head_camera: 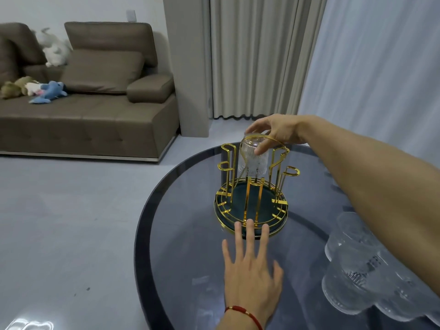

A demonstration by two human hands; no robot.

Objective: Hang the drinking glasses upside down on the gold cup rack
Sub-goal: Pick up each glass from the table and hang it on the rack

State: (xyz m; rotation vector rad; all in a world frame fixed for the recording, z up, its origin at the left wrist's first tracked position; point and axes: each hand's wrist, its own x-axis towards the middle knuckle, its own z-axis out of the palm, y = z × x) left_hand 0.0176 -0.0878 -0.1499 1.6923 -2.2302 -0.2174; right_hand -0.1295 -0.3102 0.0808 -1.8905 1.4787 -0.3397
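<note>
I am lowering 1 glass [253,158], mouth down, onto a far peg of the rack [251,201], which stands on the round worktop [181,234]. My right hand [276,132] is clamped on the glass from above, thumb on the near side, fingers around its upturned base. To do this well, I should keep the glass upright over the peg, let the rim pass clear of the gold ring at the top, and ease it down until the peg carries it before I let go; glass on wire will slide, so no dropping.

My left hand [252,265] is flat and spread, fingers apart, holding nothing, its fingertips [250,223] at the near rim of the rack's base. I judge it steadies the rack, though I cannot tell how firmly it presses.

My right arm reaches out long from the right, over the other glasses [362,265] waiting near me. The other pegs look bare.
</note>
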